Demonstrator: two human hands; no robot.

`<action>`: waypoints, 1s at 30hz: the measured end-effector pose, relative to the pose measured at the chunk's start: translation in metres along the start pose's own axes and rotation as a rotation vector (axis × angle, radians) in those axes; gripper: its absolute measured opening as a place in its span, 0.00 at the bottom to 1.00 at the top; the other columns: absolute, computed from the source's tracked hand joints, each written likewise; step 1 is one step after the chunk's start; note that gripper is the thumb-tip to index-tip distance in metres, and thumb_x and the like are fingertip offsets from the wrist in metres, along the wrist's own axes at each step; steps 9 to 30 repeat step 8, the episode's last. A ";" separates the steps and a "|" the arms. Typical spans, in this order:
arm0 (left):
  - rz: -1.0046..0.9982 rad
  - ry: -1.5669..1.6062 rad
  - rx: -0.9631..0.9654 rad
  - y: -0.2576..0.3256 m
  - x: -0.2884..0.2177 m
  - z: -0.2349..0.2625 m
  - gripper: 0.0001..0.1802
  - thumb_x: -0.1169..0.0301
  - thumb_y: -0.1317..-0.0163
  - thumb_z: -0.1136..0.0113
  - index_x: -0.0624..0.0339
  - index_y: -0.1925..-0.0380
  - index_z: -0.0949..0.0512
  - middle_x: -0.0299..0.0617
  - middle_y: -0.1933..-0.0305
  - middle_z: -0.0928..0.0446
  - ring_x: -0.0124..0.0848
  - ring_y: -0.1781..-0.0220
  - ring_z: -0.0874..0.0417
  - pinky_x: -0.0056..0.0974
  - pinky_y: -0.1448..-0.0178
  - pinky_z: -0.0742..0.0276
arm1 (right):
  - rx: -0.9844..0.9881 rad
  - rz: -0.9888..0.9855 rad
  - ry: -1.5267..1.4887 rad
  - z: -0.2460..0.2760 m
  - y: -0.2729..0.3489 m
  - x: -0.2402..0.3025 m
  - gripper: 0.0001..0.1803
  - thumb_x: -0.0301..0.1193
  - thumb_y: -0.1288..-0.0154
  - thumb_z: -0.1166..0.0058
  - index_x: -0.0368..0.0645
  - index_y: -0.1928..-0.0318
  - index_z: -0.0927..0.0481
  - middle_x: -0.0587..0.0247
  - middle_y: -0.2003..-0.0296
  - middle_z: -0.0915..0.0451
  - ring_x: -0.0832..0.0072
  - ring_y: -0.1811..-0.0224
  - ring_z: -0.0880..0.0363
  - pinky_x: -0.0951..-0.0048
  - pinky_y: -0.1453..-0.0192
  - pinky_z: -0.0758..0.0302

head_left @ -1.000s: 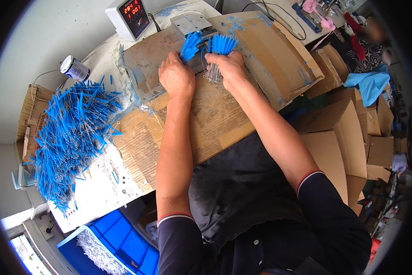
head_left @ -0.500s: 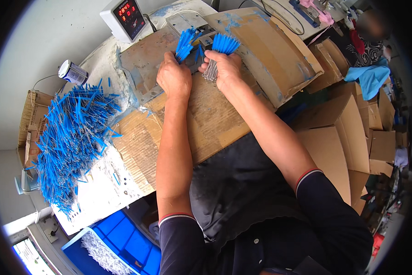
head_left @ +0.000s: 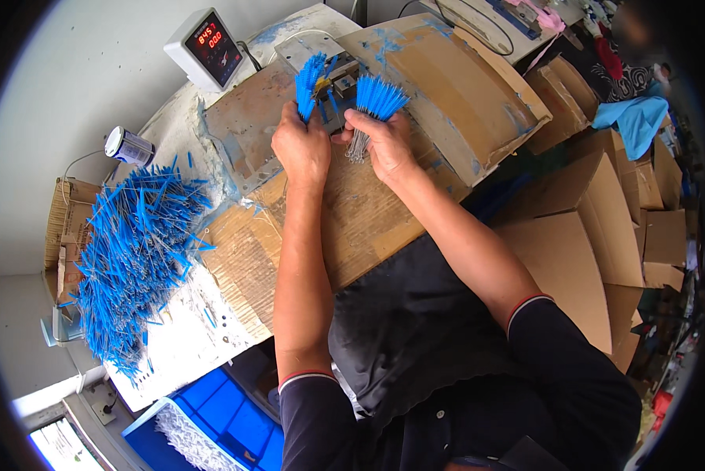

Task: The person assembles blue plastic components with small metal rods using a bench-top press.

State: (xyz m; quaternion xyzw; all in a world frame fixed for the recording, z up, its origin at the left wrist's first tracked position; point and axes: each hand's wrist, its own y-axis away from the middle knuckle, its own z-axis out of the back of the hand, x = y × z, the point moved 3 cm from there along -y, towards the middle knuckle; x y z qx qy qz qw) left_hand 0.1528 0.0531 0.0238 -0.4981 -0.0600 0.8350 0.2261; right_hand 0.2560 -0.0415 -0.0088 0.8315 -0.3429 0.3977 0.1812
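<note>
My left hand [head_left: 304, 147] grips a bundle of thin blue-sleeved wire pieces [head_left: 308, 81]; my right hand [head_left: 385, 144] is closed on a fanned second bundle [head_left: 377, 98]. Both point toward the frame's top, flanking the small grey metal fixture [head_left: 343, 82] between them, right hand nearer.

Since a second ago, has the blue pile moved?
No. The blue pile still lies beside the can and the cardboard box; only the camera shifted.

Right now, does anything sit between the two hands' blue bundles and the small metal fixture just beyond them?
Nothing visible does. The left hand holds one blue bundle and the right hand another, both right at the metal fixture on the cardboard-covered bench, with no object between.
</note>
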 end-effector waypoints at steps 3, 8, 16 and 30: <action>0.080 0.065 0.084 0.002 -0.012 0.005 0.14 0.61 0.34 0.39 0.63 0.62 0.20 0.58 0.71 0.18 0.53 0.68 0.16 0.49 0.60 0.22 | 0.050 0.045 -0.061 0.002 0.001 0.001 0.05 0.22 0.39 0.36 0.40 0.63 0.19 0.64 0.71 0.19 0.74 0.73 0.19 0.64 0.68 0.14; 0.095 0.202 0.177 0.004 -0.010 0.001 0.19 0.55 0.32 0.38 0.61 0.58 0.15 0.46 0.71 0.15 0.37 0.71 0.20 0.40 0.59 0.24 | 0.064 0.074 -0.059 0.001 0.003 0.002 0.07 0.23 0.38 0.36 0.40 0.60 0.20 0.63 0.68 0.18 0.74 0.72 0.19 0.64 0.67 0.14; 0.095 0.202 0.177 0.004 -0.010 0.001 0.19 0.55 0.32 0.38 0.61 0.58 0.15 0.46 0.71 0.15 0.37 0.71 0.20 0.40 0.59 0.24 | 0.064 0.074 -0.059 0.001 0.003 0.002 0.07 0.23 0.38 0.36 0.40 0.60 0.20 0.63 0.68 0.18 0.74 0.72 0.19 0.64 0.67 0.14; 0.095 0.202 0.177 0.004 -0.010 0.001 0.19 0.55 0.32 0.38 0.61 0.58 0.15 0.46 0.71 0.15 0.37 0.71 0.20 0.40 0.59 0.24 | 0.064 0.074 -0.059 0.001 0.003 0.002 0.07 0.23 0.38 0.36 0.40 0.60 0.20 0.63 0.68 0.18 0.74 0.72 0.19 0.64 0.67 0.14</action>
